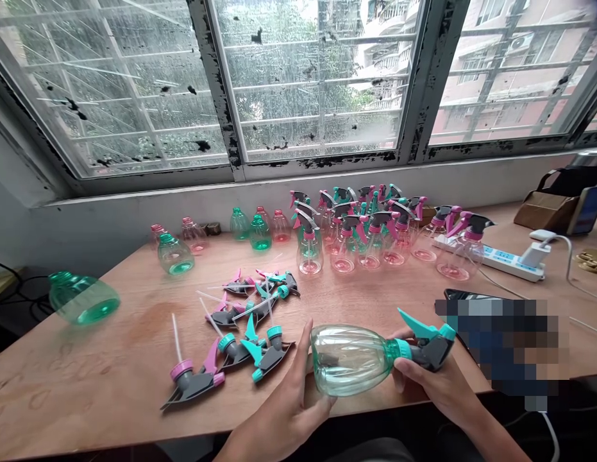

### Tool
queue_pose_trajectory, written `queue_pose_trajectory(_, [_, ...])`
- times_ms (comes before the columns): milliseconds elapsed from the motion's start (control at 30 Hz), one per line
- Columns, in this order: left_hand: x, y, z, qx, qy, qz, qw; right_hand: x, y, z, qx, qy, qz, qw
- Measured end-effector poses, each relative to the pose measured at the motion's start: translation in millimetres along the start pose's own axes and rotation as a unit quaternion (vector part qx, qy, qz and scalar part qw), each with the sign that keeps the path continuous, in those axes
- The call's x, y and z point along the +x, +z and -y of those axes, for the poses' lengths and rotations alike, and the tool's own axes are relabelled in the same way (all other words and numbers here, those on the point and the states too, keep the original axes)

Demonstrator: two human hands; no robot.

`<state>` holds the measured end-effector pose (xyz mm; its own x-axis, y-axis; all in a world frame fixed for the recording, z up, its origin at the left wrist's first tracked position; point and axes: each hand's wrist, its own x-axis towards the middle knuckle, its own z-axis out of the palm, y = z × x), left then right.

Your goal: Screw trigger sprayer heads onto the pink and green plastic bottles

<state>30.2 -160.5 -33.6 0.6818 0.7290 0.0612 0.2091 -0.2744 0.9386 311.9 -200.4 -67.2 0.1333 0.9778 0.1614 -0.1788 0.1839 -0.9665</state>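
Observation:
A green clear spray bottle (351, 360) lies sideways in the air above the table's front edge, its base to the left. My left hand (298, 404) is closed around the base end. At the neck, my right hand (430, 382) grips the teal collar and the grey-and-teal trigger head (430, 343), which sits on the bottle's mouth. Whether the collar is screwed tight I cannot tell. Left of my left hand lie several loose trigger heads (238, 351), pink or teal with grey, some with thin dip tubes sticking up.
Several bottles with trigger heads (346, 250) stand in a cluster at the back. Headless green bottles (176, 256) and pink bottles (281, 226) stand at the left and back. A power strip (500, 260) and a dark phone-like device (464, 301) lie right; windows rise behind.

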Motion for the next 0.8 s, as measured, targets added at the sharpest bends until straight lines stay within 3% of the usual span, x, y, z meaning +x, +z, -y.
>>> queue_pose_trajectory(233, [0.5,-0.7,2.4,-0.028,-0.047,-0.011,0.998,0.3,-1.3,-0.6,-0.008,0.007,0.003,1.000])
queue_pose_trajectory(467, [0.3,0.4,5.6,0.008,-0.019,-0.023,1.000,0.2,-1.6,-0.7,-0.010,0.002,0.007,1.000])
queue_pose_trajectory(700, [1.4,2.2,2.1,-0.076,-0.016,-0.023,0.997,-0.2,2.6,0.3,0.010,-0.004,0.012,1.000])
queue_pose_trajectory(800, [3.1,2.5,3.0,-0.063,-0.019,-0.039,0.997,0.5,2.7,-0.7,0.004,-0.011,0.013,1.000])
